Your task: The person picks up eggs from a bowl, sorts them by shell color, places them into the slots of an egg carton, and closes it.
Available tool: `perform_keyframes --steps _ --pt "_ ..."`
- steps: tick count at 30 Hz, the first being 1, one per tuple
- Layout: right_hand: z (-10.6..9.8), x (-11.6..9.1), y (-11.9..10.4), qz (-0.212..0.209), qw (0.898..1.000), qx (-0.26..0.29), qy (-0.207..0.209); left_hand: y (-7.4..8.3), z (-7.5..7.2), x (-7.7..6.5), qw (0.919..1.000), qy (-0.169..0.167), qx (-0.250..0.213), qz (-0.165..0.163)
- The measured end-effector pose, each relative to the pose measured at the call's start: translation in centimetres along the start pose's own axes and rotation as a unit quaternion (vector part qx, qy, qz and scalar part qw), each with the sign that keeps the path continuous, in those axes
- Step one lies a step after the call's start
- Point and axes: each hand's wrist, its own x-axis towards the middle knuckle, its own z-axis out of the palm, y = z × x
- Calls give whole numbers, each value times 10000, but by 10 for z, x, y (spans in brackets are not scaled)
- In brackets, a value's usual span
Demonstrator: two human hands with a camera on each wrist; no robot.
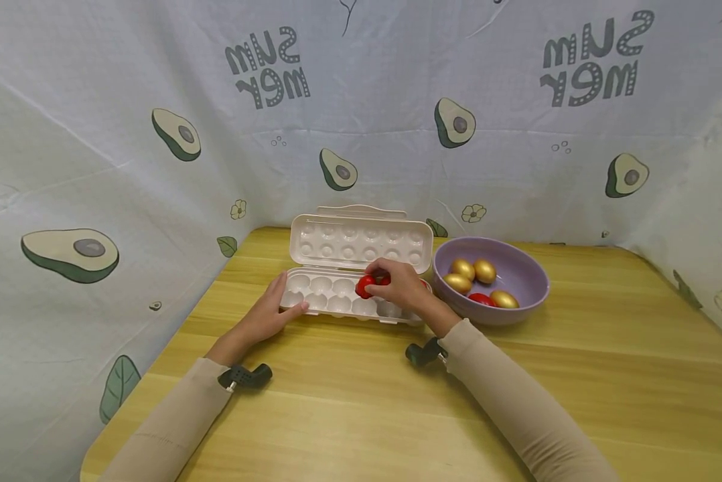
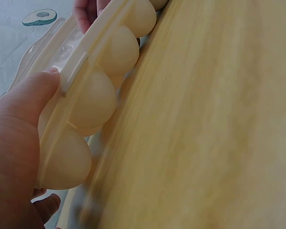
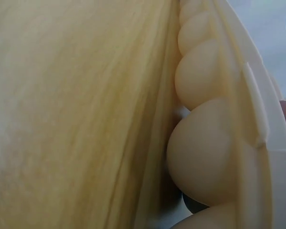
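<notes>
A cream plastic egg carton (image 1: 339, 305) lies with its lid (image 1: 361, 234) tipped back. My left hand (image 1: 267, 313) grips its left end, and the left wrist view shows the thumb (image 2: 43, 88) on the front rim. Over the carton's middle, my right hand (image 1: 404, 286) pinches a shiny red egg (image 1: 364, 288) between thumb and fingers. Another red egg (image 1: 386, 280) shows in the back row, partly behind the fingers. A bit of red (image 1: 424, 284) also peeks out beyond the right hand. Several left cups hold nothing. The right wrist view mostly catches the carton's rounded underside (image 3: 202, 148).
To the right of the carton stands a purple bowl (image 1: 526, 274) with several golden eggs (image 1: 485, 271) and a red egg (image 1: 481, 299). The wooden table (image 1: 337, 408) ends at a cloth backdrop (image 1: 385, 80) printed with avocados.
</notes>
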Motion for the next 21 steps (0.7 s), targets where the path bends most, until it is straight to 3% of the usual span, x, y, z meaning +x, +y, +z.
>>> perform_keyframes --steps 12,21 --pt "-16 -1 -8 -150 9997 72 164 1 -1 -1 9999 -84 23 -114" --pt "-40 -12 -10 -284 9992 214 202 1 -2 -1 10000 -86 -26 -20"
